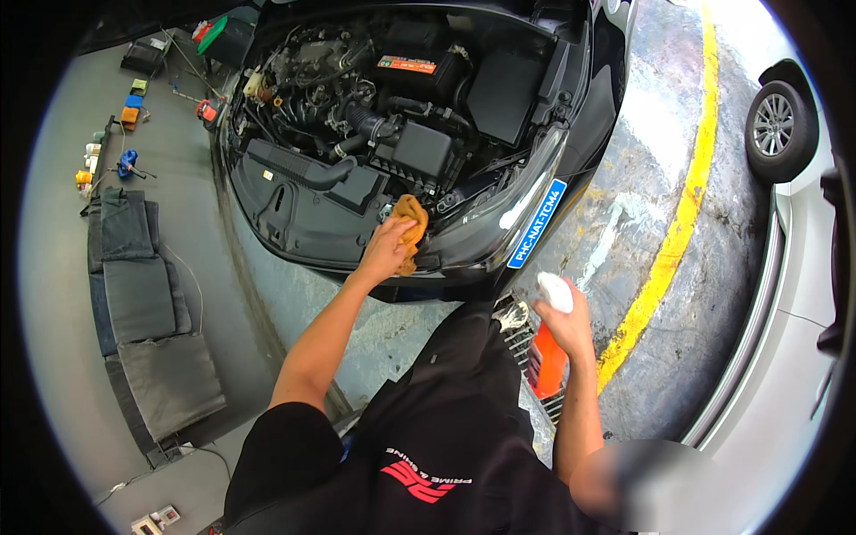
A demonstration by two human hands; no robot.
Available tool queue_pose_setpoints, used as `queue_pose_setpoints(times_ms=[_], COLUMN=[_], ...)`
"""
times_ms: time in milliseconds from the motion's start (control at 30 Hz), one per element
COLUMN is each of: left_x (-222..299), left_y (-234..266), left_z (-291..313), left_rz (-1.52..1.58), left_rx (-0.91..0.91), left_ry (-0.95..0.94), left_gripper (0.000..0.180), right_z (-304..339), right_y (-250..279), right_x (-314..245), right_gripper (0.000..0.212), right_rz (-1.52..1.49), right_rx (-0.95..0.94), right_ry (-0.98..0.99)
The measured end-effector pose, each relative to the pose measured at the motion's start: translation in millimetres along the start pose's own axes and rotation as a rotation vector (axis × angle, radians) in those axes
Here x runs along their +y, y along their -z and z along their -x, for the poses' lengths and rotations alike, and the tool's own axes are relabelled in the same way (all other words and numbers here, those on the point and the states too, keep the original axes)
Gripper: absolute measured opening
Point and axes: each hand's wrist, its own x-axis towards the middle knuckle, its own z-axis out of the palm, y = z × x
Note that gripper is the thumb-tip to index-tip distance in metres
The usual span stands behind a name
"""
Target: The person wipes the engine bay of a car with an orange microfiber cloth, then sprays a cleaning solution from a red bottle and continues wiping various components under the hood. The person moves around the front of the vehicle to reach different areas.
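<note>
My left hand is closed on an orange-brown cloth and presses it against the front edge of the black car's engine bay, near the headlight. Part of the cloth hangs down over the edge below my fingers. Out to the right, my right hand grips a spray bottle with a white head and an orange-red body. The bottle hangs beside my body, apart from the car. The engine lies uncovered, with the black air filter box just beyond the cloth.
A blue plate sits on the car's front. A silver car stands at the right, past a yellow floor line. Dark mats hang along the left wall. A metal floor grate lies near my feet.
</note>
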Motion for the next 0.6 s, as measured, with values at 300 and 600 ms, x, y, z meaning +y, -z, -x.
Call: queue_pose_setpoints(times_ms=[300, 600], left_x=[-31, -52], left_y=[92, 145], left_z=[32, -44], left_rz=[0.652, 0.401], left_rx=[0.227, 0.291], left_ry=[0.198, 0.021], left_gripper=[0.055, 0.049], right_z=[-143, -183], right_y=[-114, -167], right_x=[-91, -106], right_gripper=[0.031, 0.034], right_rz=[-0.288, -0.199], right_rx=[-0.092, 0.104], right_ry=[0.013, -0.040])
